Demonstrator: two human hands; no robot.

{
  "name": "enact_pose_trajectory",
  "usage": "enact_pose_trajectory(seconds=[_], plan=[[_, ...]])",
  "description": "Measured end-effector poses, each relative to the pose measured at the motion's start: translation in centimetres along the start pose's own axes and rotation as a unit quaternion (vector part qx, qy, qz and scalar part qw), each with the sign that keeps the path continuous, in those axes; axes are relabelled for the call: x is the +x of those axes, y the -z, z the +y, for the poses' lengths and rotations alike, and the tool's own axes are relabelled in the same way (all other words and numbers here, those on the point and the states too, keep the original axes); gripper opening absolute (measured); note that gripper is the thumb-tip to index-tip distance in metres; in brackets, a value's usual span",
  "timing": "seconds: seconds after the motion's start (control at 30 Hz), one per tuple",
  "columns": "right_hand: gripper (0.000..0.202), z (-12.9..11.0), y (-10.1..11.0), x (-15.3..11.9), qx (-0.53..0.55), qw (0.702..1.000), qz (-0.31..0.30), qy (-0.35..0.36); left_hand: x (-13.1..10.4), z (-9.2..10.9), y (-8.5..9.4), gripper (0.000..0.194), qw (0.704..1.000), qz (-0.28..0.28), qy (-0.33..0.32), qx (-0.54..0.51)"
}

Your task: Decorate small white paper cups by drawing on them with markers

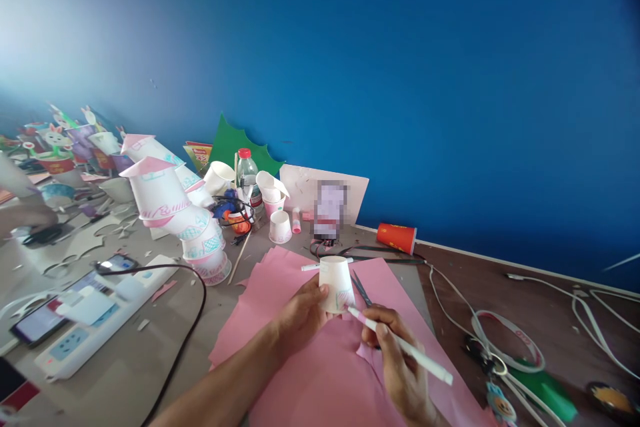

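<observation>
My left hand (305, 310) holds a white paper cup (334, 277) upside down above pink paper (300, 380). Pink and green marks show on the cup's lower side. In my right hand (403, 360) is a white marker (417, 353), its pink tip at the cup's lower right edge. Scissors (361, 288) lie on the pink paper behind the cup, partly hidden by it and by my right hand. Another white marker (311, 267) rests on the paper, just behind the cup.
Stacked decorated cups (203, 240) stand left of the pink paper. Farther left are a power strip (75, 347) with a black cable and another person's hand (27, 213). A bottle (246, 173), a red cup (397, 237) and white cables (460, 300) lie around the back and right.
</observation>
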State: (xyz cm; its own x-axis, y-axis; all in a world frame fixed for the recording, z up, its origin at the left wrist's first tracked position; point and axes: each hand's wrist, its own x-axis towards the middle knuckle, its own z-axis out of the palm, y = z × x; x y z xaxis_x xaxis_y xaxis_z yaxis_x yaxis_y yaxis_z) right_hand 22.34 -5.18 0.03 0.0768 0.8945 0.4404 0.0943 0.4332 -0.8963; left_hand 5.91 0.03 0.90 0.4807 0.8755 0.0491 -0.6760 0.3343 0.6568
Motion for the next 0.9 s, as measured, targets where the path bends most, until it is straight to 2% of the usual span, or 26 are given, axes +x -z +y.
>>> enact_pose_trajectory(seconds=[0.27,0.5,0.9], plan=[[0.023,-1.0,-0.5,-0.1,0.022,0.999,-0.025,0.017,0.0,-0.3,0.4,0.031,1.0,0.005,-0.004,-0.008],[0.024,0.1,0.2,-0.3,0.0,1.0,0.003,0.012,0.0,-0.1,0.1,0.035,1.0,-0.011,-0.002,0.012],[0.023,-0.6,-0.2,-0.1,0.006,1.0,-0.02,0.007,0.0,-0.2,0.2,0.026,1.0,-0.01,0.0,-0.005]])
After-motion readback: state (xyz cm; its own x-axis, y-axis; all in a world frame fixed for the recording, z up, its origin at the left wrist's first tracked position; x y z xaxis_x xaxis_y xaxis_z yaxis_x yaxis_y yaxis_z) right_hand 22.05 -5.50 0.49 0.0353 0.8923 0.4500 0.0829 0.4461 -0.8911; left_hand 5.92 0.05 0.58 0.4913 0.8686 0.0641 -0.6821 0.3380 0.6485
